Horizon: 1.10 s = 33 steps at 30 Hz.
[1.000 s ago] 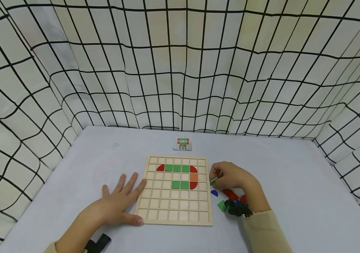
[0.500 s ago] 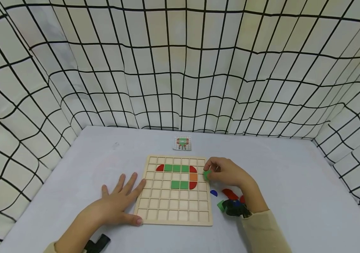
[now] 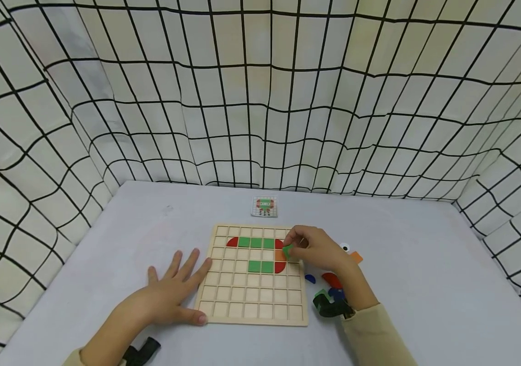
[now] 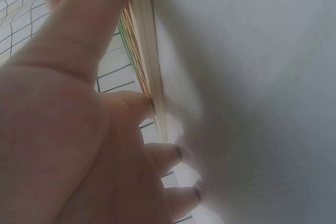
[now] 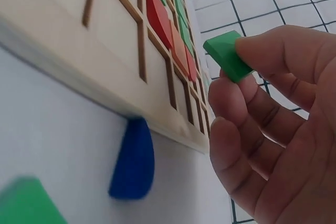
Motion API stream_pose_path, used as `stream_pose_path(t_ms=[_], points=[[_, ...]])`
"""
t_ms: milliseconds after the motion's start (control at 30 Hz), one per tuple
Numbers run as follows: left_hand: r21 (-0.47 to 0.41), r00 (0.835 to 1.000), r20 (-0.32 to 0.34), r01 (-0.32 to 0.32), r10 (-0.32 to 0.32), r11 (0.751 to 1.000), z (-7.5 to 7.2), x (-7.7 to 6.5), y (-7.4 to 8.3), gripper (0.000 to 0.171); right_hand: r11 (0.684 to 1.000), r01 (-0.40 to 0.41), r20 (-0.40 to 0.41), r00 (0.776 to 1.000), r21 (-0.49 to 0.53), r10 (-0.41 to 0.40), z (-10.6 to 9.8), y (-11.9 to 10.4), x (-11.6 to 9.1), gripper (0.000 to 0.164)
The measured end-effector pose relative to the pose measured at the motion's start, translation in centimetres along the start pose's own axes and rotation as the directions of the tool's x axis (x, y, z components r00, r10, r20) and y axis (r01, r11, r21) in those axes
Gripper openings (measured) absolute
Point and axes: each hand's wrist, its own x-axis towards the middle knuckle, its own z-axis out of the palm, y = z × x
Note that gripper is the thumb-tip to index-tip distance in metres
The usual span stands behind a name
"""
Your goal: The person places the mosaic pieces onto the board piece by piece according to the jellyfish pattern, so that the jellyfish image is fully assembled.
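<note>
A wooden grid board [image 3: 237,295] lies on the white table. Green squares [image 3: 255,243], red quarter-round pieces [image 3: 232,242] and an orange square sit in its upper cells. My right hand [image 3: 317,249] pinches a green square tile [image 5: 229,55] between thumb and fingers, over the board's upper right part; in the head view the tile overlaps the orange square. My left hand [image 3: 169,290] lies spread at the board's left side, thumb and index fingertip at its edge. In the left wrist view the thumb and index finger [image 4: 131,103] touch the board's side.
Loose pieces lie right of the board: a blue half-round [image 3: 310,278], a red piece [image 3: 331,280], a green one [image 3: 322,294], an orange one [image 3: 356,256] and a round eye piece [image 3: 345,247]. A small pattern card [image 3: 264,207] lies behind the board. Black-lined white netting [image 3: 265,117] surrounds the table.
My right hand has moved left from beside the board to over its upper right cells, carrying the green tile. The orange and eye pieces have come into view. My left hand stays put.
</note>
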Motion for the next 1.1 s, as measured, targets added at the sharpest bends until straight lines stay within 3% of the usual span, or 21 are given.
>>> stream_pose_path(t_ms=[167, 467, 1100], points=[[0.008, 1.0, -0.003, -0.001, 0.001, 1.0, 0.0, 0.1, 0.0, 0.121, 1.0, 0.006, 0.005, 1.0, 0.022, -0.006, 0.6, -0.2, 0.2, 0.015], [0.014, 1.0, -0.001, 0.005, -0.005, 1.0, 0.0, 0.2, 0.0, 0.121, 0.996, 0.092, 0.042, 0.995, 0.018, -0.092, 1.5, -1.5, 0.8, 0.016], [0.011, 1.0, 0.011, 0.004, -0.005, 1.0, -0.2, 0.0, 0.1, 0.12, 0.99, 0.138, 0.088, 0.986, 0.019, -0.139, 3.6, -3.9, 2.5, 0.017]])
